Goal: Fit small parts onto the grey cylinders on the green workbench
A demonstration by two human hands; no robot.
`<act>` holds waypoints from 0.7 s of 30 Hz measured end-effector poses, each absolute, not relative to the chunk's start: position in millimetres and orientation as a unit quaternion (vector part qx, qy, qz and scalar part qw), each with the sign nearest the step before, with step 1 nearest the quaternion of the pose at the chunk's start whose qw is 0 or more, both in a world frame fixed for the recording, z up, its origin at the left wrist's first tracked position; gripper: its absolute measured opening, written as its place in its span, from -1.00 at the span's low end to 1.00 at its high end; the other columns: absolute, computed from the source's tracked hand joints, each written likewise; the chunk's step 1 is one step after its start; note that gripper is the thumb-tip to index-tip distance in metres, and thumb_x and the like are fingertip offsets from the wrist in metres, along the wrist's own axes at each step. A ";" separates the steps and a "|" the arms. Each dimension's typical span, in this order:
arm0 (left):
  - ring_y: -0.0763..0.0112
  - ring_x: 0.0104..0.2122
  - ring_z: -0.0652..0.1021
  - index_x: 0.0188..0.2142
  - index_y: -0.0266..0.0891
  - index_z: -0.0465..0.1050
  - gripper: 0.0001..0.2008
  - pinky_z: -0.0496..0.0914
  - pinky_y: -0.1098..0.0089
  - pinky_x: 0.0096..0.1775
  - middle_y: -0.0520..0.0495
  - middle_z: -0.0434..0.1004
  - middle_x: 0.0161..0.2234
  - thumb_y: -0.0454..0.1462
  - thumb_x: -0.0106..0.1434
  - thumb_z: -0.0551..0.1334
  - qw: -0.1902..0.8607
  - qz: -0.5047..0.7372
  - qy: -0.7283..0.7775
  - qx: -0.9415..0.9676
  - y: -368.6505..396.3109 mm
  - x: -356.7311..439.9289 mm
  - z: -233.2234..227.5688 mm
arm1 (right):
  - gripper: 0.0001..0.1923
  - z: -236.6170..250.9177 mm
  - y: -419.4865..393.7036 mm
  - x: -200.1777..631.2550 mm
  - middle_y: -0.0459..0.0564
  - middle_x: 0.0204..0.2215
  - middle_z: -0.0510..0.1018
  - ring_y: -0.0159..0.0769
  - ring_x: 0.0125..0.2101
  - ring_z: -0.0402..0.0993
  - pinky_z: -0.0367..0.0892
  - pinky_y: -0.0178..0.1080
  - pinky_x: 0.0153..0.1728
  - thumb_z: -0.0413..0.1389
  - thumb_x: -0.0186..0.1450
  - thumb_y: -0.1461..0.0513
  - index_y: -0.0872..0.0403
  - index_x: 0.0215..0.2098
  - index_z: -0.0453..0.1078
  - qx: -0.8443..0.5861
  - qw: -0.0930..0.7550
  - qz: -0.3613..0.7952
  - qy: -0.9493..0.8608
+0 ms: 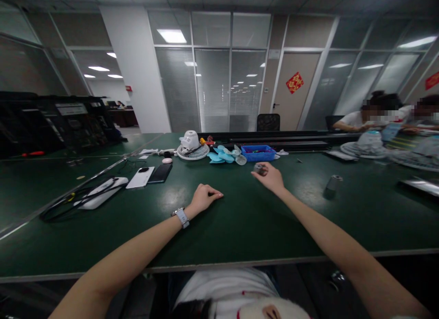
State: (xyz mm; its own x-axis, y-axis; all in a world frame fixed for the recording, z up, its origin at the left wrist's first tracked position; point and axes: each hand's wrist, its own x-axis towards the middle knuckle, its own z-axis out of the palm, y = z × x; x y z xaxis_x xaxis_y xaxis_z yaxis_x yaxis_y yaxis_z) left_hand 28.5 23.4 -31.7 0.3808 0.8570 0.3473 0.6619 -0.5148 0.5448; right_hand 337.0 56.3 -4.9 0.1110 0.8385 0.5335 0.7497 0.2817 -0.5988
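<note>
My left hand, with a watch at the wrist, rests on the green table with its fingers curled and nothing in it. Farther out, my right hand is stretched forward and closed around a small dark grey cylindrical part. Beyond it lie light blue fan blades, a white fan grille and motor housing and a blue tray of small parts.
A white phone and a black phone lie to the left, beside a white device with black cables. A grey cylinder stands to the right. Other people work at the far right.
</note>
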 end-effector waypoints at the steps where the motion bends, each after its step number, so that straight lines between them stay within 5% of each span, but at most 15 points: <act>1: 0.19 -0.20 0.56 -0.24 -0.06 0.66 -0.73 0.27 0.17 0.00 -0.03 0.69 -0.22 -0.05 0.25 0.23 0.162 0.305 0.468 0.814 23.0 28.5 -31.1 | -0.54 -2.5 64.5 360.5 0.03 -0.21 0.63 -0.15 -0.26 0.58 0.45 -0.11 -0.17 0.28 0.17 0.04 -0.01 -0.01 0.42 -0.643 0.434 0.000 -0.631; 5: 0.21 -0.25 0.57 -0.20 -0.12 0.66 -0.64 0.34 0.26 -0.12 -0.06 0.68 -0.22 -0.01 0.28 0.15 0.188 0.316 0.478 0.797 19.0 30.3 -26.1 | -0.51 -0.6 77.2 443.5 0.15 -0.19 0.61 -0.01 -0.12 0.54 0.39 -0.05 -0.12 0.22 0.22 0.04 0.04 0.06 0.38 -0.781 0.379 -0.096 -0.487; 9: 0.24 -0.38 0.56 -0.19 -0.18 0.64 -0.49 0.34 0.32 -0.31 -0.08 0.66 -0.35 0.05 0.32 0.03 0.197 0.339 0.526 0.755 18.4 31.4 -24.1 | -0.47 -7.7 71.9 480.2 0.23 -0.13 0.57 0.06 -0.09 0.51 0.38 -0.05 -0.14 0.21 0.22 0.02 0.06 0.09 0.35 -0.847 0.326 -0.064 -0.414; 13: 0.25 -0.29 0.58 -0.09 -0.21 0.58 -0.53 0.35 0.34 -0.27 -0.08 0.64 -0.30 -0.03 0.34 0.00 0.220 0.384 0.544 0.713 23.1 29.8 -27.8 | -0.47 -14.0 71.0 484.3 0.23 -0.10 0.54 0.03 -0.08 0.50 0.38 -0.05 -0.14 0.22 0.21 0.03 0.05 0.08 0.34 -0.865 0.295 -0.019 -0.405; 18: 0.27 -0.24 0.58 -0.08 -0.20 0.52 -0.62 0.37 0.34 -0.21 -0.06 0.62 -0.30 -0.15 0.31 0.01 0.236 0.429 0.547 0.679 26.8 29.3 -32.7 | -0.38 -1.3 73.4 456.3 0.38 0.07 0.41 0.13 0.08 0.36 0.24 0.13 0.04 0.22 0.21 0.11 0.18 0.17 0.25 -0.824 0.327 -0.127 -0.446; 21: 0.29 -0.27 0.58 -0.13 -0.21 0.51 -0.67 0.38 0.35 -0.24 -0.06 0.61 -0.33 -0.22 0.28 0.00 0.239 0.457 0.555 0.652 27.7 29.4 -34.6 | -0.52 10.3 63.2 398.6 0.31 0.11 0.41 0.08 0.14 0.31 0.16 0.13 0.13 0.12 0.30 0.18 0.17 0.16 0.33 -0.677 0.387 -0.160 -0.606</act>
